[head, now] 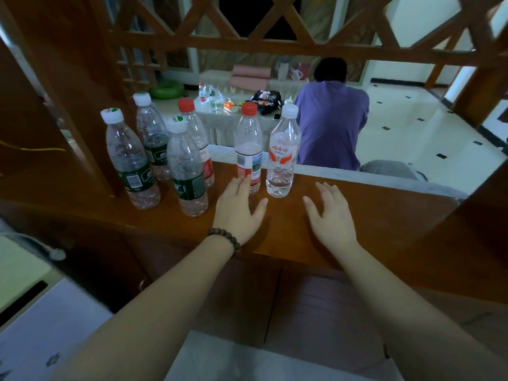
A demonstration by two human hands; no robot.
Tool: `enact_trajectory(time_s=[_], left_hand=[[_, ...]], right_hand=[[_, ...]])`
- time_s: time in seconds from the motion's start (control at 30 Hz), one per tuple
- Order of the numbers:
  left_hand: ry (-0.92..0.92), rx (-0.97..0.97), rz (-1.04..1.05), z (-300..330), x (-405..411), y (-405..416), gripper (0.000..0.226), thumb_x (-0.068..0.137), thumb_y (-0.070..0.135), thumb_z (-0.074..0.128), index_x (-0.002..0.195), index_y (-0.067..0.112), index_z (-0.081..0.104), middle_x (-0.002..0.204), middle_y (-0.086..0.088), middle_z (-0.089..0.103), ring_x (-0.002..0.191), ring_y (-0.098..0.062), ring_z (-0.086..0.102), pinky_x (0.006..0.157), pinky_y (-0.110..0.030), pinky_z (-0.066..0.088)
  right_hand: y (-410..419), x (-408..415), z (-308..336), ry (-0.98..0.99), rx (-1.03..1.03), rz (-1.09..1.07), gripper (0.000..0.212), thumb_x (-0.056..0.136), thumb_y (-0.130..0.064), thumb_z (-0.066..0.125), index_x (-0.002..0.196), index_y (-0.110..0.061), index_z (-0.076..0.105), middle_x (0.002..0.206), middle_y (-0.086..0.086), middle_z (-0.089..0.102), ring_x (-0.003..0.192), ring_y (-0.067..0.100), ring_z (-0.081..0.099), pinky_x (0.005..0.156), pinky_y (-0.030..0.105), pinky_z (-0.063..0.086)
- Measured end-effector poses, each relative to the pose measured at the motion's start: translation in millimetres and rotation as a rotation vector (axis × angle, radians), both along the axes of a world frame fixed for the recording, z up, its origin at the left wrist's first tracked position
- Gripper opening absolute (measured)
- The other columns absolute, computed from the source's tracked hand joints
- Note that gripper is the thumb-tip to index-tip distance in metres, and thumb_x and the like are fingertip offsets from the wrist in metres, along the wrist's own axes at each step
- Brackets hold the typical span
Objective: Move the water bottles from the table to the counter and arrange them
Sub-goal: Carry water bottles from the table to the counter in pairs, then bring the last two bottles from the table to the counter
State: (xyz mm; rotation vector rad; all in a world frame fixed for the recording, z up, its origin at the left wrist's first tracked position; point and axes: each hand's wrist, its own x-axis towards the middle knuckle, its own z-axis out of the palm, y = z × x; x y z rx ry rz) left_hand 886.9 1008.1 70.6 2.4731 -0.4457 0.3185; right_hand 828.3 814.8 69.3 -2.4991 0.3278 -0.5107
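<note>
Several plastic water bottles stand upright on the brown wooden counter (371,215). Three have green labels and white caps: one at the far left (129,163), one behind it (152,136), one in front (187,171). Two have red caps and red labels: one at the back (199,133), one nearer the middle (248,144). A white-capped bottle with an orange label (283,152) stands rightmost. My left hand (236,207) is open, fingertips just in front of the nearer red-capped bottle. My right hand (330,213) is open over bare counter, right of the orange-label bottle.
A wooden lattice screen (247,37) rises above the counter, with a post (90,105) at the left. Beyond it, a person in a purple shirt (330,125) sits by a cloth-covered table (236,116) holding more bottles and small items. White tiled floor lies to the right.
</note>
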Motion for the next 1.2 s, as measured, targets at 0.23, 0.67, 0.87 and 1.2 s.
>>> enact_trajectory(time_s=[0.23, 0.67, 0.87, 1.2], left_hand=[[-0.022, 0.154, -0.245, -8, -50, -18, 0.063, 0.092, 0.054, 0.036, 0.147, 0.023, 0.029, 0.154, 0.001, 0.028, 0.144, -0.017, 0.017, 0.116, -0.045, 0.018], [-0.016, 0.279, -0.728, -54, -218, -61, 0.063, 0.093, 0.055, 0.033, 0.147, 0.024, 0.026, 0.154, 0.001, 0.028, 0.144, -0.019, 0.016, 0.117, -0.045, 0.014], [-0.015, 0.328, -1.052, -79, -337, -108, 0.062, 0.093, 0.053, 0.037, 0.146, 0.024, 0.029, 0.153, 0.001, 0.031, 0.143, -0.019, 0.020, 0.116, -0.044, 0.016], [-0.015, 0.369, -1.648, -90, -589, -150, 0.062, 0.093, 0.049, 0.040, 0.147, 0.022, 0.028, 0.153, 0.002, 0.029, 0.142, -0.017, 0.020, 0.115, -0.039, 0.013]], right_hand=[[6, -92, -20, 0.056, -0.147, -0.202, 0.053, 0.096, -0.049, 0.036, 0.141, -0.022, 0.042, 0.152, 0.003, 0.036, 0.146, 0.021, 0.016, 0.118, 0.046, 0.011], [34, -327, -72, 0.170, -0.005, -0.739, 0.047, 0.095, -0.043, 0.046, 0.137, -0.020, 0.049, 0.149, 0.005, 0.040, 0.144, 0.024, 0.024, 0.117, 0.047, 0.019], [57, -476, -93, 0.253, 0.086, -1.085, 0.050, 0.098, -0.042, 0.040, 0.143, -0.019, 0.041, 0.153, 0.005, 0.034, 0.144, 0.023, 0.023, 0.117, 0.040, 0.018], [129, -711, -101, 0.214, 0.205, -1.705, 0.049, 0.097, -0.036, 0.046, 0.140, -0.014, 0.045, 0.149, 0.008, 0.040, 0.141, 0.023, 0.028, 0.117, 0.037, 0.019]])
